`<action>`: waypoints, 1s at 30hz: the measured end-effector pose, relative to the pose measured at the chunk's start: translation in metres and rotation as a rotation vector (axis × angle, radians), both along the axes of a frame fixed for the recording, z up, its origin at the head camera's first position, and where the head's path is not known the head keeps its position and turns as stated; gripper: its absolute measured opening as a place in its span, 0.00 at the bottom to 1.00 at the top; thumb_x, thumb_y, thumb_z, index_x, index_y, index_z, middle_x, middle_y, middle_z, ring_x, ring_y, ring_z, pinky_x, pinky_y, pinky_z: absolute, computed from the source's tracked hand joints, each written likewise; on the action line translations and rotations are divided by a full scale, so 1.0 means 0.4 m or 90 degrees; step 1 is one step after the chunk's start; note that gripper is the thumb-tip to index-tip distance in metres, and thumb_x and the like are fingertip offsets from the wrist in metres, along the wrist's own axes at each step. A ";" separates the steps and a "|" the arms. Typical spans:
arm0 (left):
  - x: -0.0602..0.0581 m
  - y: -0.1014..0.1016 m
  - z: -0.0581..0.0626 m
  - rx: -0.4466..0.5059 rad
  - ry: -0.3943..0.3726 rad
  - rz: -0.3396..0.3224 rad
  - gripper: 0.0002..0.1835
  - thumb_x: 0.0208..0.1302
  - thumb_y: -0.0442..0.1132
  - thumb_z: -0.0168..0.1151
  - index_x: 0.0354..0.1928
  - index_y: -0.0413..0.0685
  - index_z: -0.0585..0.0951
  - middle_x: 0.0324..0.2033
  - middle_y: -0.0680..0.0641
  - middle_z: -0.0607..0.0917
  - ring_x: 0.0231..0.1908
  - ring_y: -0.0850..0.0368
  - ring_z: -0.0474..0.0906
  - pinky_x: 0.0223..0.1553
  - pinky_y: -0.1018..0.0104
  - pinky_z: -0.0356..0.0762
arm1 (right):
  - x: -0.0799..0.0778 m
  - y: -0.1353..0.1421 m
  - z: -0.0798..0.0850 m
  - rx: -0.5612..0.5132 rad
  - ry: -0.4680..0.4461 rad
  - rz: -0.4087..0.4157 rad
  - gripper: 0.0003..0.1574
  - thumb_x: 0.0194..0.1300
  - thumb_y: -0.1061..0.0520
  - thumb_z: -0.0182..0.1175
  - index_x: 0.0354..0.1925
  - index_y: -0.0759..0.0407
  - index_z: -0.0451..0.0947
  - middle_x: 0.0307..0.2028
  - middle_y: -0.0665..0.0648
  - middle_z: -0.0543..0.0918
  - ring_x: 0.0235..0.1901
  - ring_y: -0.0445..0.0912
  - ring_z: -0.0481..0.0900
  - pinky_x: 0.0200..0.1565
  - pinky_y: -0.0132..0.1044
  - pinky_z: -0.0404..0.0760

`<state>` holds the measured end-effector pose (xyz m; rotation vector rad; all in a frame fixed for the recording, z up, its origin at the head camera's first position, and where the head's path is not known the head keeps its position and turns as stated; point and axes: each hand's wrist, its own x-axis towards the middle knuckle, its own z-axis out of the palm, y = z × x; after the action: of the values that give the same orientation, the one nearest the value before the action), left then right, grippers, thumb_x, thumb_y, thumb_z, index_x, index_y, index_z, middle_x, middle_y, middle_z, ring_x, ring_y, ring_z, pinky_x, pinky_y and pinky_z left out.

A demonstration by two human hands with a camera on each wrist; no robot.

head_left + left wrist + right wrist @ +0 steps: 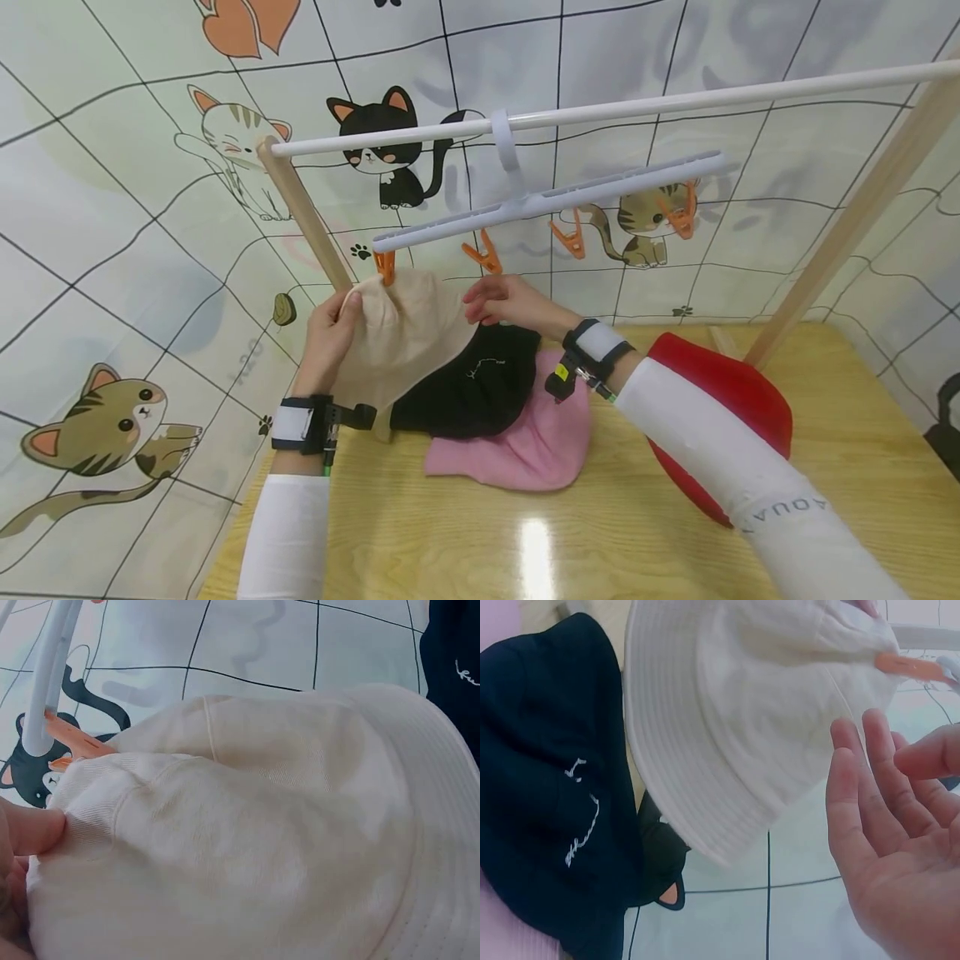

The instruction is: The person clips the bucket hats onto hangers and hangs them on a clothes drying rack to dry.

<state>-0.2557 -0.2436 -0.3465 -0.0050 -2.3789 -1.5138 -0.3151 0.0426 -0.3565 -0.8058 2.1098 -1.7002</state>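
A cream bucket hat (pixel 408 333) hangs sideways from an orange clip (pixel 386 267) at the left end of a pale hanger (pixel 551 200). My left hand (pixel 327 333) pinches the hat's crown just beside that clip, thumb (pixel 34 829) on the outer cloth. On the other side of the hat is my right hand (pixel 525 306), its fingers loosely bent and holding nothing; the right wrist view shows its palm (pixel 900 877) turned up near the crown. The clip bites the crown's edge in the left wrist view (pixel 79 739).
The hanger hooks over a white rod (pixel 645 104) on wooden posts (pixel 847 225). More orange clips (pixel 483 252) dangle from it. Below, a black hat (pixel 480 387) with white script overlaps a pink hat (pixel 551 442) on the wooden table (pixel 420 533). A red hat (pixel 720 400) lies by the right forearm.
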 end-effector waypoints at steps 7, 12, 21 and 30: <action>0.000 -0.019 -0.025 0.006 0.013 0.031 0.21 0.75 0.45 0.48 0.57 0.35 0.78 0.48 0.40 0.78 0.44 0.58 0.68 0.46 0.69 0.64 | 0.003 0.020 0.003 0.008 0.000 0.000 0.15 0.68 0.67 0.50 0.52 0.69 0.73 0.41 0.64 0.83 0.43 0.53 0.82 0.50 0.49 0.77; 0.005 -0.027 -0.035 0.007 0.022 0.043 0.21 0.75 0.45 0.48 0.51 0.33 0.79 0.37 0.41 0.74 0.38 0.56 0.66 0.38 0.67 0.62 | 0.004 0.025 0.004 -0.003 -0.005 0.004 0.15 0.68 0.67 0.50 0.52 0.71 0.73 0.41 0.66 0.82 0.44 0.55 0.81 0.51 0.51 0.77; 0.015 -0.036 -0.059 -0.005 0.016 0.049 0.21 0.75 0.47 0.48 0.47 0.34 0.79 0.33 0.43 0.72 0.36 0.55 0.65 0.36 0.65 0.61 | -0.002 0.029 0.039 -0.029 0.020 0.001 0.20 0.69 0.68 0.49 0.58 0.71 0.67 0.50 0.69 0.78 0.50 0.58 0.78 0.50 0.51 0.77; 0.051 -0.019 -0.036 0.002 -0.005 0.040 0.18 0.75 0.40 0.47 0.47 0.29 0.78 0.29 0.44 0.69 0.35 0.54 0.64 0.34 0.65 0.59 | 0.010 0.037 0.092 0.011 0.101 -0.004 0.23 0.69 0.67 0.50 0.62 0.69 0.65 0.56 0.65 0.75 0.55 0.55 0.76 0.53 0.45 0.75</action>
<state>-0.2353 -0.2510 -0.3609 0.0753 -2.3600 -1.4923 -0.3111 0.0574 -0.3197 -0.9582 2.2283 -1.6680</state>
